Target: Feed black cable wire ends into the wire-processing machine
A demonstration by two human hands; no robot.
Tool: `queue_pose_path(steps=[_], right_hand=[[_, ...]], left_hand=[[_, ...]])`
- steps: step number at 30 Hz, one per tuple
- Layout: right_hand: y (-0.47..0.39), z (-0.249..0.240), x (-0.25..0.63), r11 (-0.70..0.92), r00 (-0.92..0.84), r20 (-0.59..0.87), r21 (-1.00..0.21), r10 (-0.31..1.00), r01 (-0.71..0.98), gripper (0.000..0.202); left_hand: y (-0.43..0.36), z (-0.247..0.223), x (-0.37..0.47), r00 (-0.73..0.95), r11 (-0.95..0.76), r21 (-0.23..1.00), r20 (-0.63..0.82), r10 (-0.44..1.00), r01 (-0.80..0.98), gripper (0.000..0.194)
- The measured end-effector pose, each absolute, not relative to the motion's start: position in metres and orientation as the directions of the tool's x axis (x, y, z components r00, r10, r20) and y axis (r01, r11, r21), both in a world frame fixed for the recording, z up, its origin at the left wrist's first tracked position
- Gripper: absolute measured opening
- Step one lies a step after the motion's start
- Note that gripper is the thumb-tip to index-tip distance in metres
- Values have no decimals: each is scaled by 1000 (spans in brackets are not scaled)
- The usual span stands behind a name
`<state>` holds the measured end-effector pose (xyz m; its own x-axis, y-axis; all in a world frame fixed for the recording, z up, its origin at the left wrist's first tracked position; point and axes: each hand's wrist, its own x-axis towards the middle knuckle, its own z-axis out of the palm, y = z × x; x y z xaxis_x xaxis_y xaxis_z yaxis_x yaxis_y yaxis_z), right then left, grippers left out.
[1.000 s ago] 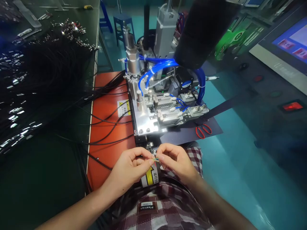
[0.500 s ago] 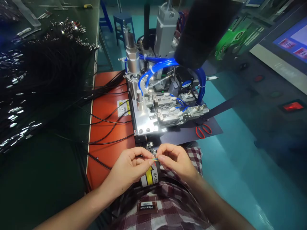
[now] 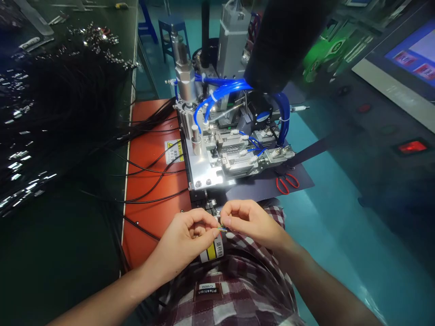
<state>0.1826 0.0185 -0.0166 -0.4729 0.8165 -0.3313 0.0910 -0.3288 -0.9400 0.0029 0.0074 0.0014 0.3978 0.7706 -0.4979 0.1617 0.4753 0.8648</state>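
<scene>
My left hand (image 3: 190,233) pinches a few thin coloured wires (image 3: 222,229) between thumb and forefinger; their ends stick out to the right. Close beside it, my right hand (image 3: 248,222) has its thumb and forefinger pressed together at the same wires. Whether the right fingertips grip one strand or several is too small to tell. Below the fingers is a white and yellow label (image 3: 211,251) with an arrow. Just beyond the hands stands a metal machine (image 3: 207,170) with blue air tubes (image 3: 231,87), and black cables (image 3: 163,198) run into its left side.
A big heap of black cables (image 3: 68,90) with shiny ends covers the dark table at left. Red-handled scissors (image 3: 287,183) lie right of the machine, on a dark plate. An orange-red board (image 3: 146,154) carries a warning label (image 3: 174,151). A screen panel (image 3: 413,59) stands at far right.
My right thumb and forefinger have shifted slightly up and left, and more of the wire ends shows below them. The left hand keeps its pinch. The whole view has shifted a little.
</scene>
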Motion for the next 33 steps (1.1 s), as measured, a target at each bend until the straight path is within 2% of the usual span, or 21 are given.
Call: queue_pose_path(steps=[3,5,8,11,13,16,19,22,25,33], right_hand=[[16,-6,182,-143,-441,-246,-957,863,252,16],[12,1,180,49,-426,-139,-915,894,400,16],[4,4,177,382,-434,103,-682,895,624,15],[-3,-2,173,517,-447,261,-464,856,719,17],[-7,-7,171,540,-448,304,-421,841,729,17],[-10,-14,170,551,-435,346,-422,832,720,14],[-12,-21,169,526,-384,372,-457,845,717,13],[-12,-27,170,486,-323,372,-540,870,687,11],[-11,-29,171,438,-287,331,-634,899,637,10],[-6,-22,173,221,-279,99,-866,955,449,11]], left_hand=[[7,1,4,358,456,872,-489,795,176,10],[8,1,5,331,466,865,-502,799,187,12],[8,1,5,309,505,844,-536,786,181,14],[8,0,6,297,521,840,-541,787,149,15],[7,-1,6,296,524,841,-539,789,136,15],[8,-2,6,282,528,840,-541,792,128,15],[8,-3,5,268,530,840,-540,798,114,15],[7,-3,5,277,528,842,-536,798,110,16],[7,-3,6,297,517,847,-529,795,125,17],[7,-1,6,305,544,834,-545,781,98,18]])
